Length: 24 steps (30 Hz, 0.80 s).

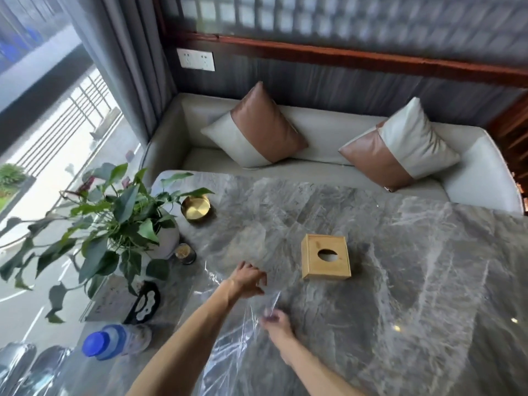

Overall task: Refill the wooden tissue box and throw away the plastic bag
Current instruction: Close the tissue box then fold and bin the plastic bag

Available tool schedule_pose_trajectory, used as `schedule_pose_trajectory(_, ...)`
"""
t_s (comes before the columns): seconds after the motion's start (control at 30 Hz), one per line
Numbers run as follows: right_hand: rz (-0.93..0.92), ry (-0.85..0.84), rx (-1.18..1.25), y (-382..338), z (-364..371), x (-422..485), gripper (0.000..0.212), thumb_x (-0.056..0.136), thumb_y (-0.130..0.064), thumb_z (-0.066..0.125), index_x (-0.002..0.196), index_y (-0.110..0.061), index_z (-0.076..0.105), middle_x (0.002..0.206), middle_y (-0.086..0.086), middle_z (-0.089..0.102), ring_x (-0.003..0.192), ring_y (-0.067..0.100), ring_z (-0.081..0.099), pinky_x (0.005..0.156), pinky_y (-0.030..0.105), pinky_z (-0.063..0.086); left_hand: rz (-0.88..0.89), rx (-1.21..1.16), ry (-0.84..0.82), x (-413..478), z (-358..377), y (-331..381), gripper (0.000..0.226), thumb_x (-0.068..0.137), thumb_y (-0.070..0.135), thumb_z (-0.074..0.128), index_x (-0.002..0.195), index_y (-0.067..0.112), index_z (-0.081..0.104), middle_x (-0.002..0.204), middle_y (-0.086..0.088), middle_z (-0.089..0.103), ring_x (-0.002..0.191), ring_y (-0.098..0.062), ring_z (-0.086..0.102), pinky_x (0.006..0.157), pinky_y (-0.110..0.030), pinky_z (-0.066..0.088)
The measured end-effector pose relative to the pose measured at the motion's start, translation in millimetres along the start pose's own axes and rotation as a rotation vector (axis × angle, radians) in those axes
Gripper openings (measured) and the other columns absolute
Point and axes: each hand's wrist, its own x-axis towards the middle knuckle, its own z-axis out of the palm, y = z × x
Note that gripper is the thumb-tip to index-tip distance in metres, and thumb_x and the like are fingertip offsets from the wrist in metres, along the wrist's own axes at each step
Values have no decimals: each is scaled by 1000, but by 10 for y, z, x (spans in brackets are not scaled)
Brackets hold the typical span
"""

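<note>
The wooden tissue box (326, 257) stands on the grey marble table (414, 281), its oval slot facing up and showing dark inside. A clear plastic bag (237, 332) lies spread on the table to the box's lower left, crinkled and see-through. My left hand (248, 279) rests on the bag's far part with fingers bent. My right hand (276, 324) pinches the bag's near right edge between thumb and fingers. No tissues are visible.
A potted green plant (114, 224) stands at the table's left, with a brass dish (196, 208) behind it and a small dark jar (185, 253) beside it. A blue-capped bottle (114, 341) and a black-and-white stand (144, 305) sit near left. A sofa with two cushions lies beyond.
</note>
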Motion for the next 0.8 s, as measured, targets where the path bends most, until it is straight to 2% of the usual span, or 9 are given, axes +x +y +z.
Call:
schedule_pose_trajectory(0.1,-158,79,-21,-82,-62,-47,12,94,-6,61,104,-1,64,93,9,62,88,20,55,76,25,43,17,-200,134,-152,-96,50,23,92,29,61,107,12,65,115,-14,65,111,-33,59,90,-36,48)
schedule_pose_trajectory(0.17,-265,55,2,-211,-157,-172,6,95,-12,63,97,-7,63,89,5,63,85,18,56,75,23,43,12,-312,222,-350,-269,36,21,94,26,60,101,6,62,107,-16,65,100,-34,62,79,-35,47)
schedule_pose_trajectory(0.23,-351,-96,-62,-304,-256,-330,10,95,-18,64,101,-14,57,91,-1,62,87,14,58,73,15,45,21,-407,344,-607,-497,8,15,95,22,59,90,8,55,97,-15,62,91,-33,60,70,-33,39)
schedule_pose_trajectory(0.3,-430,-228,-195,-342,-368,-440,23,93,-15,68,112,-10,57,100,-1,62,94,13,59,77,10,46,13,-475,471,-944,-782,-12,17,95,21,59,85,17,46,88,-7,56,81,-29,56,67,-30,36)
schedule_pose_trajectory(0.4,-570,-316,-286,-446,-496,-595,38,84,-15,74,114,4,61,107,15,62,92,14,59,77,8,47,-21,-480,539,-1511,-1161,-7,18,94,26,58,88,21,41,87,-3,56,75,-24,51,69,-40,44)
schedule_pose_trajectory(0.5,-719,-374,-425,-706,-612,-837,25,87,-31,73,108,-21,65,114,2,66,107,13,59,82,7,46,-33,-412,596,-2066,-1319,102,13,97,21,52,100,13,42,93,-8,58,77,-26,53,70,-41,45)
schedule_pose_trajectory(0.57,-801,-419,-554,-916,-728,-987,26,84,-42,73,107,-33,64,111,-11,64,110,6,57,87,15,43,-55,-430,702,-2441,-1349,211,10,97,13,50,99,9,41,87,1,53,71,-14,47,65,-29,41)
schedule_pose_trajectory(0.67,-887,-516,-767,-1195,-959,-1226,44,77,-62,69,114,-39,64,107,-16,66,102,-1,62,87,20,51,-169,-596,909,-3029,-1383,398,8,94,4,45,101,3,45,88,-3,52,78,-13,48,67,-33,43)
schedule_pose_trajectory(0.8,-1004,-646,-937,-1361,-1183,-1574,40,79,-62,67,114,-44,65,105,-15,68,96,-1,66,81,21,56,-214,-874,1208,-3853,-1351,741,9,96,10,49,100,18,50,79,2,49,58,-7,41,48,-12,34)
